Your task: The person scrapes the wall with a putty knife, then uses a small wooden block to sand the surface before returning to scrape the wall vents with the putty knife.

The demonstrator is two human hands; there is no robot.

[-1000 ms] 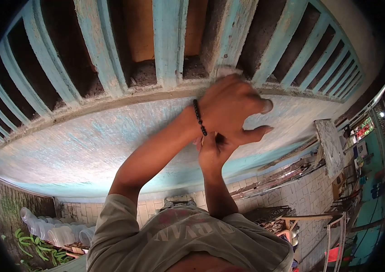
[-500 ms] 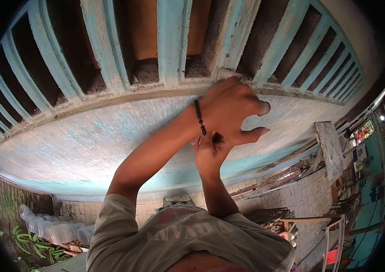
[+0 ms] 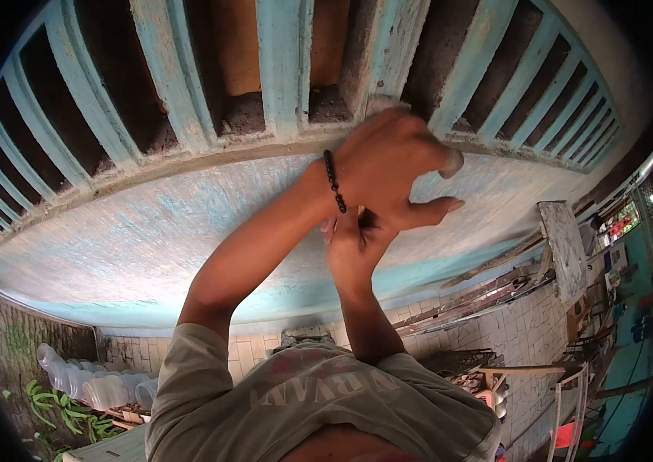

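Both the left hand (image 3: pixel 389 165) and right hand (image 3: pixel 355 242) sit slightly higher. The greyish piece (image 3: pixel 385 103) (blurred now) has moved up the blue slat (image 3: pixel 397 50).

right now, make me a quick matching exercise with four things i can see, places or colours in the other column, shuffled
1. bracelet
2. bars
3. shirt
4. tubs

A. grey-brown, letters on the front
B. see-through, bottom left of the picture
C. black, round the left wrist
D. pale blue, top of the picture

Right pairs: 1-C, 2-D, 3-A, 4-B
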